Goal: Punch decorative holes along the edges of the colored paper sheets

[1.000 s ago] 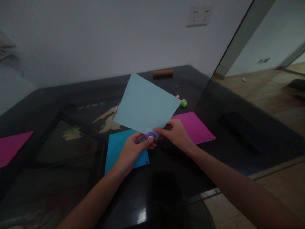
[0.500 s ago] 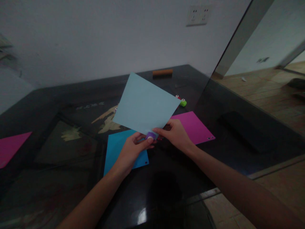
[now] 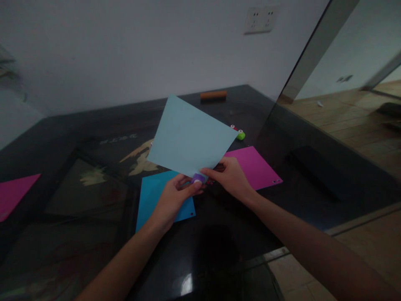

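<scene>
On the dark tabletop (image 3: 175,263), we see a blue sheet (image 3: 152,194) left of centre; our left grip (image 3: 178,190) pinches a purple piece (image 3: 197,177) at the lower corner of the raised pale sheet (image 3: 192,136), which our right grip (image 3: 234,174) pinches alongside; we judge this corner work, next calling for a steady squeeze

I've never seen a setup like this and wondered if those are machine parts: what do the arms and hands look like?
They are a person's. The left hand and right hand are ungloved, and no sleeve shows on the left forearm or right forearm. No watch, bracelet, cable or marking is visible; some fingers are hidden.
</scene>
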Motion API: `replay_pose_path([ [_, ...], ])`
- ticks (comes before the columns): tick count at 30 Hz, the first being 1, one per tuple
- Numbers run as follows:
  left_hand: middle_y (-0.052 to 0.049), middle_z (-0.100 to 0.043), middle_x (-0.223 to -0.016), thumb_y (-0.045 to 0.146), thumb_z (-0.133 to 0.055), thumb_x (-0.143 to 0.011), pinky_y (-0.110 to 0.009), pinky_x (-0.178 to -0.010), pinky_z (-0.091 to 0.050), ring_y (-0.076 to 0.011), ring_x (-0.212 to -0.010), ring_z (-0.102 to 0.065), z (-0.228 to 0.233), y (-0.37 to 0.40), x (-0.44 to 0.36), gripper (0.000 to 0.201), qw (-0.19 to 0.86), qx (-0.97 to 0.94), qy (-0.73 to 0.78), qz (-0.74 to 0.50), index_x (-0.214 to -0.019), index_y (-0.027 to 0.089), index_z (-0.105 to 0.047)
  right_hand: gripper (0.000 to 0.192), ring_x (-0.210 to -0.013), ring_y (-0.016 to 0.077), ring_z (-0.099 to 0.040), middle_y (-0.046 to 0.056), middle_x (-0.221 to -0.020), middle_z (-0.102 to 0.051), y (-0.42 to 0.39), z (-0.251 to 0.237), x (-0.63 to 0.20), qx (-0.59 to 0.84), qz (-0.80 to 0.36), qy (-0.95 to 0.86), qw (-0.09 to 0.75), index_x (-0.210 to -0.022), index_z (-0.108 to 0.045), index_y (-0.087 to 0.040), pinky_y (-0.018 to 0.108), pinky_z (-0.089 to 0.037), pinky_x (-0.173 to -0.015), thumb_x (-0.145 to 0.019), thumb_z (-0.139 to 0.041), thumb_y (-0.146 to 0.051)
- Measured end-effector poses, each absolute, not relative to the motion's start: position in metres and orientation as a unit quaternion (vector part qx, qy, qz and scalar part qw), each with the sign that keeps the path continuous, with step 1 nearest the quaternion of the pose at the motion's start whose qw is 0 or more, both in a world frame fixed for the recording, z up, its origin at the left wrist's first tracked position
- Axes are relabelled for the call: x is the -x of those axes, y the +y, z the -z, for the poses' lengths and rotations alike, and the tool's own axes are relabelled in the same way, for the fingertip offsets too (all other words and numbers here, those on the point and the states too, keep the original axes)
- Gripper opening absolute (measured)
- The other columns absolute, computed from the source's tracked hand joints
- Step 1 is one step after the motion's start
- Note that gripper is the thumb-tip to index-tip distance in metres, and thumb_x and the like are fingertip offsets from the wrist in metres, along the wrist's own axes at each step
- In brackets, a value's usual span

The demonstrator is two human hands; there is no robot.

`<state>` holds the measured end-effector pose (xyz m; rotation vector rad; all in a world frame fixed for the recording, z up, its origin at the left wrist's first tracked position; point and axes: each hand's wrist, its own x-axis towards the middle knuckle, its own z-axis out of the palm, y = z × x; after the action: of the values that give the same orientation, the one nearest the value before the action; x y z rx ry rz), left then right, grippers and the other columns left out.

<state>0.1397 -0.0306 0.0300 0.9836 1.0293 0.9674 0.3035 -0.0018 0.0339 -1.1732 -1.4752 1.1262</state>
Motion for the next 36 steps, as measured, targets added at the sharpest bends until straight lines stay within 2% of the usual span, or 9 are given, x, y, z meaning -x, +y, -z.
replay_pose_path([
  [6, -0.006, -0.069, -0.098, 0.027, -0.072, -0.07, -0.033, -0.081, -0.052, -0.0187, -0.086, -0.065, -0.0296, -0.0301, -0.1403, 0.031, 0.656, -0.43, 0.448, -0.428, -0.098, 0.017, -0.065, 0.015, -0.058, 0.0162, -0.062, 0.007, -0.069, -0.069, -0.0011, -0.032, -0.3037, 0.47, -0.455, -0.603, 0.457, -0.075, -0.067, -0.012, 0.029, -0.05, -0.056, -0.07, -0.069, -0.027],
  [14, -0.007, -0.069, -0.104, 0.027, -0.071, -0.072, -0.035, -0.087, -0.05, -0.021, -0.095, -0.064, -0.0283, -0.0295, -0.1399, 0.03, 0.657, -0.433, 0.439, -0.434, -0.099, 0.017, -0.065, 0.015, -0.056, 0.0155, -0.061, 0.005, -0.067, -0.069, -0.001, -0.0312, -0.303, 0.474, -0.453, -0.602, 0.456, -0.072, -0.066, -0.013, 0.029, -0.05, -0.055, -0.069, -0.07, -0.027],
  [22, -0.005, -0.07, -0.097, 0.029, -0.071, -0.071, -0.034, -0.082, -0.052, -0.0189, -0.086, -0.066, -0.0288, -0.0296, -0.1391, 0.029, 0.653, -0.432, 0.451, -0.427, -0.097, 0.018, -0.066, 0.014, -0.058, 0.016, -0.061, 0.006, -0.068, -0.069, -0.0012, -0.0336, -0.3036, 0.478, -0.446, -0.61, 0.447, -0.073, -0.067, -0.012, 0.028, -0.049, -0.056, -0.07, -0.069, -0.026],
  [36, -0.007, -0.069, -0.1, 0.028, -0.071, -0.072, -0.035, -0.084, -0.051, -0.0197, -0.087, -0.066, -0.0325, -0.0308, -0.1394, 0.03, 0.653, -0.431, 0.455, -0.425, -0.099, 0.015, -0.064, 0.014, -0.058, 0.0156, -0.061, 0.005, -0.067, -0.069, -0.0019, -0.0351, -0.3038, 0.478, -0.443, -0.612, 0.448, -0.072, -0.066, -0.013, 0.028, -0.049, -0.055, -0.07, -0.069, -0.026],
])
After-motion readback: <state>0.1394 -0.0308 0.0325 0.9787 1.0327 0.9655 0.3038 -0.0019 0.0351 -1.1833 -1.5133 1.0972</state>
